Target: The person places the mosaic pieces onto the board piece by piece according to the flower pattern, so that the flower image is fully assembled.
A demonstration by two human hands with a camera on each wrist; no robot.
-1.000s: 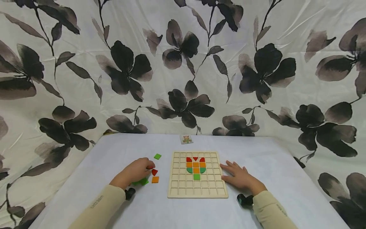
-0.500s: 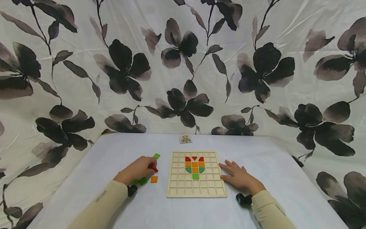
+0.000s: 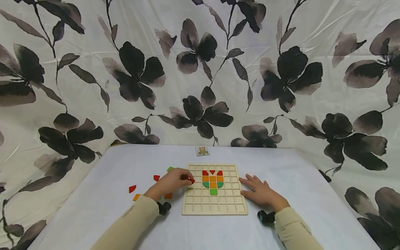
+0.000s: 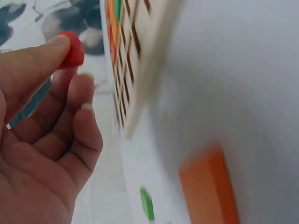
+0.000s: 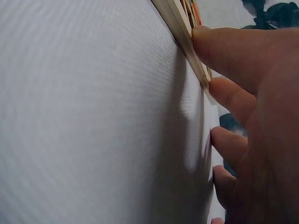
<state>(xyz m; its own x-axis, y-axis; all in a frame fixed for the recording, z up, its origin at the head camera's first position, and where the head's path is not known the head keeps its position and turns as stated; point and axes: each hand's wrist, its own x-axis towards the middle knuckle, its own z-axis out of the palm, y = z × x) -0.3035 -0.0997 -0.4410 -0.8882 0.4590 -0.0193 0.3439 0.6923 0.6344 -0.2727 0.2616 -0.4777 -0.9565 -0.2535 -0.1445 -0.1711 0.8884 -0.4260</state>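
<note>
Now the wooden board (image 3: 229, 200) has my left hand (image 3: 172, 180) at its edge, red piece (image 4: 77, 53) raised.
My right hand (image 3: 262, 192) touches the board's right side, fingers apart; my left hand has crossed from the loose pieces (image 3: 132, 189), thumb and fingertip pinching the red piece, so it has reached the board but is not yet placed. Its rounded side faces away from my palm; its long axis I cannot tell.

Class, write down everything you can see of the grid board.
The grid board is pale, squarish and wooden-looking, with raised lines dividing it into cells. It lies flat on the white table. Ten coloured pieces, red, orange and green, sit in cells toward its far middle. The right hand touches its right edge; the left hand, pinching a red piece, partly covers its left edge.
</note>
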